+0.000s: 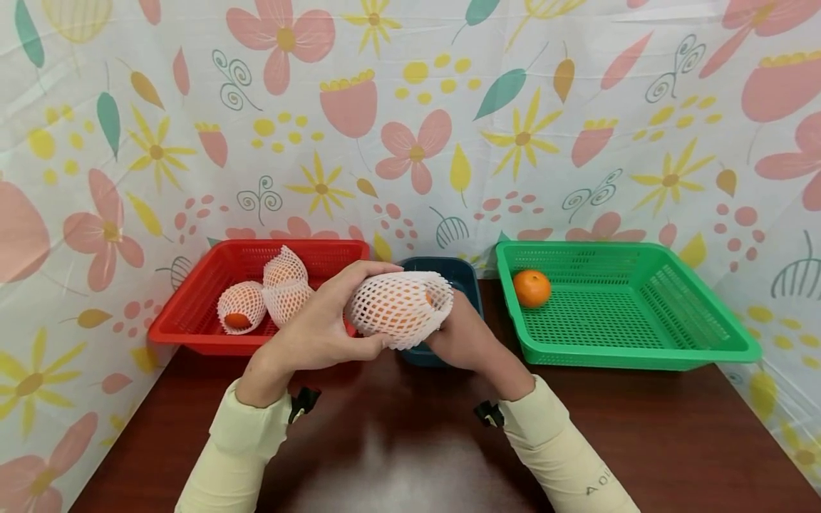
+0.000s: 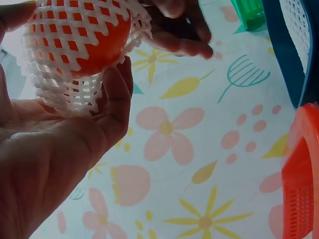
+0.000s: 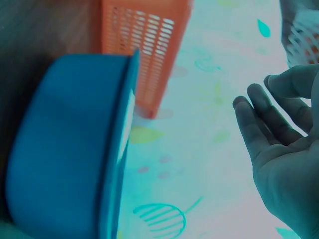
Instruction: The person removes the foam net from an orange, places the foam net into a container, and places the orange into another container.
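Observation:
An orange (image 2: 102, 42) sits inside a white foam net sleeve (image 1: 398, 306), held up above the table in front of me. My left hand (image 1: 327, 320) grips it from the left, thumb and fingers around the net. The net's gathered opening faces right. Beside that opening is my right hand (image 1: 465, 331), partly behind the net in the head view. In the right wrist view the right hand (image 3: 286, 149) has loosely bent fingers with nothing between them. Whether its thumb touches the net, I cannot tell.
A red basket (image 1: 192, 313) at the left holds several netted fruits (image 1: 240, 306). Behind my hands stands a dark blue basin (image 1: 471, 281) with white netting (image 2: 297, 27) inside. In the green basket (image 1: 635, 356) at the right lies a bare orange (image 1: 532, 288). A floral cloth hangs behind.

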Tool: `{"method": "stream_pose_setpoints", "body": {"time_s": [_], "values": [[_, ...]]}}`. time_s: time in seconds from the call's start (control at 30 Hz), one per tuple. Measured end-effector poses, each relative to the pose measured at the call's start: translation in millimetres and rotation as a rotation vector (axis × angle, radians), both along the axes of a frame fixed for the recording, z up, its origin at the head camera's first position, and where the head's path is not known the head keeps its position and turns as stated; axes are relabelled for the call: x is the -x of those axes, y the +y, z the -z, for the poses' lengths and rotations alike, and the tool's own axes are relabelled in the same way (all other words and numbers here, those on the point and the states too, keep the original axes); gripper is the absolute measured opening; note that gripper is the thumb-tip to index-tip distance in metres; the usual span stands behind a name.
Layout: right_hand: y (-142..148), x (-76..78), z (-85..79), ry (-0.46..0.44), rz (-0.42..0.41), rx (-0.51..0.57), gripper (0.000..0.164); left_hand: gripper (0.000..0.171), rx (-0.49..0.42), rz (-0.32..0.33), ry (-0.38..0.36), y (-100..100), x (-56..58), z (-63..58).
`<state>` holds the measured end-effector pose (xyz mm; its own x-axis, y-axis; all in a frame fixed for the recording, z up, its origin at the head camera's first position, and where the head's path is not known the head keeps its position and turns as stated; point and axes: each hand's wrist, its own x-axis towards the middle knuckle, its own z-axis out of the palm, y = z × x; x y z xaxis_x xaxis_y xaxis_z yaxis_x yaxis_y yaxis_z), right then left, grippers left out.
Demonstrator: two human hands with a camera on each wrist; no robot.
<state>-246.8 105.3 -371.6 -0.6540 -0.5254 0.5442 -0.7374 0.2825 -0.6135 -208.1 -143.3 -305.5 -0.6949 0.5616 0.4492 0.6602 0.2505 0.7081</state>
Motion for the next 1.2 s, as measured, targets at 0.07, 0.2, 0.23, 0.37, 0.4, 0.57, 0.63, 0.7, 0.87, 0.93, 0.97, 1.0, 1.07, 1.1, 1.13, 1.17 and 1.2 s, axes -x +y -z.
{"method": "stream_pose_setpoints", "body": {"time_s": [0.07,0.2,0.23,0.37,0.4,0.57,0.63,0.7,0.87,0.93,0.97,1.0,1.07,1.1,1.13,1.17,1.2], "values": [[3.8,0.0,-4.8,0.0,0.005,0.017,0.048,0.08,-0.001,0.001,0.002,1.6,0.4,1.1],[10.7,0.2,-12.6,0.049,-0.004,0.065,0.038,0.078,-0.002,-0.011,0.01,3.3,1.1,3.0],[12.2,0.0,-14.2,0.067,-0.002,0.073,0.036,0.077,-0.001,-0.016,0.013,3.5,1.2,3.4],[18.9,-1.9,-17.0,0.096,-0.017,0.098,0.031,0.077,0.006,-0.039,0.019,3.2,2.0,4.7],[20.6,-2.3,-17.4,0.095,-0.023,0.105,0.031,0.077,0.006,-0.043,0.019,3.1,2.1,4.6],[30.3,-6.4,-23.9,0.085,-0.029,0.145,0.028,0.079,0.009,-0.067,0.011,3.3,1.8,3.5],[35.1,-9.1,-28.3,0.095,-0.007,0.157,0.027,0.081,0.014,-0.083,0.007,3.3,1.7,3.2],[39.9,-12.3,-32.9,0.106,0.007,0.176,0.026,0.083,0.021,-0.101,0.0,3.0,1.8,3.3],[47.8,-19.8,-44.0,0.176,0.015,0.213,0.029,0.084,0.027,-0.136,-0.001,4.0,3.6,4.1],[48.4,-22.5,-47.3,0.217,0.013,0.215,0.032,0.083,0.025,-0.139,-0.004,5.4,4.0,3.9],[48.1,-23.9,-48.6,0.238,0.012,0.21,0.033,0.083,0.025,-0.14,-0.008,6.1,4.2,3.9],[47.3,-24.9,-49.4,0.255,0.002,0.211,0.034,0.083,0.024,-0.141,-0.013,6.6,4.1,3.9],[45.5,-27.1,-50.6,0.266,-0.008,0.204,0.034,0.082,0.027,-0.14,-0.019,7.1,3.7,4.2],[44.6,-28.1,-50.8,0.267,-0.009,0.196,0.034,0.081,0.028,-0.137,-0.021,7.3,3.4,4.6],[43.8,-28.8,-50.8,0.264,-0.012,0.192,0.033,0.081,0.029,-0.134,-0.023,7.4,3.2,5.2],[43.1,-29.4,-50.4,0.258,-0.013,0.189,0.033,0.081,0.03,-0.129,-0.025,7.8,2.8,5.4],[42.5,-29.7,-50.0,0.251,-0.014,0.188,0.033,0.081,0.03,-0.126,-0.026,8.1,2.4,5.6]]}}
